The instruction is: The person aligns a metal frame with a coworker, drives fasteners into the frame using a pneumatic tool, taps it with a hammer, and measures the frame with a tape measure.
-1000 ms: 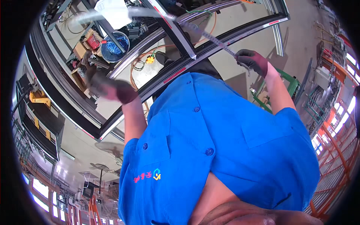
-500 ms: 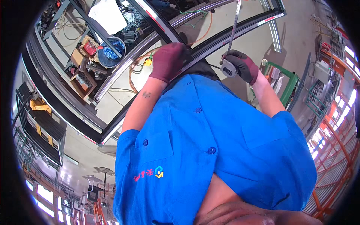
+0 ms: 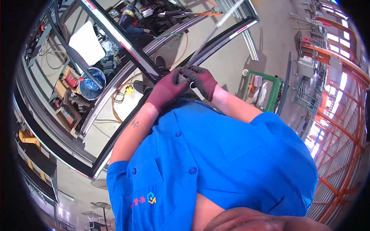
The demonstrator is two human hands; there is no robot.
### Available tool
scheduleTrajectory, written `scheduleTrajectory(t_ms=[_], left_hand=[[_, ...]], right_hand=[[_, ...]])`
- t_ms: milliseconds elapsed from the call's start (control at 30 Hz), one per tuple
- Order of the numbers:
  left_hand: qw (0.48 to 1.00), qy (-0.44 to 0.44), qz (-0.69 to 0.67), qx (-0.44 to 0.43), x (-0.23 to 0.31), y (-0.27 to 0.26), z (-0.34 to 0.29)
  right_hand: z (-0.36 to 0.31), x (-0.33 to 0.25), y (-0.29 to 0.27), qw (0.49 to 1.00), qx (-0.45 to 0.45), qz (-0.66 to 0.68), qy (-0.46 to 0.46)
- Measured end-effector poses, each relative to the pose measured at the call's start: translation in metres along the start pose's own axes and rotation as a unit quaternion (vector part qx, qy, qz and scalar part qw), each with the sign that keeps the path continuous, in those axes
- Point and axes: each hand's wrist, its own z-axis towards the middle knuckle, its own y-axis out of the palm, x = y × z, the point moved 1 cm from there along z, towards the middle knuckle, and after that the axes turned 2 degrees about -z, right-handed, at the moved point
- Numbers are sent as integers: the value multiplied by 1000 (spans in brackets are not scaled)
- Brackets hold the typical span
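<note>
My two gloved hands meet at the near bar of a large black and silver metal frame point(image 3: 125, 46). My right hand point(image 3: 201, 81), in a dark maroon glove, is closed around a tape measure, whose case is mostly hidden between the hands. Its pale blade point(image 3: 210, 36) runs out across the frame toward the upper right. My left hand point(image 3: 166, 90), in a maroon glove, presses against the right one with its fingers curled at the tape measure.
Left of the frame stand a blue bucket of small blue parts point(image 3: 92, 82), a white sheet point(image 3: 86, 44) and boxes of hardware. A green metal cart point(image 3: 264, 90) is on the right. Hoses and a yellow fitting point(image 3: 129, 90) lie on the floor. Orange racking point(image 3: 335, 127) lines the far right.
My right hand has moved left with the tape measure to join my left hand, which was resting on the frame bar. The blade now slants more, and the whole view has shifted.
</note>
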Motion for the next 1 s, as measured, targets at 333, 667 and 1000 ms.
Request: scheduleTrajectory(t_ms=[333,667,1000], left_hand=[[987,-119,105,-7,-14,-11,-27],[985,-128,114,12,-22,-11,-28],[974,-169,148,32,-47,-27,-42]], right_hand=[[11,11,-29,983,94,72,143],[20,9,-49,978,137,100,124],[31,38,-40,977,110,101,151]])
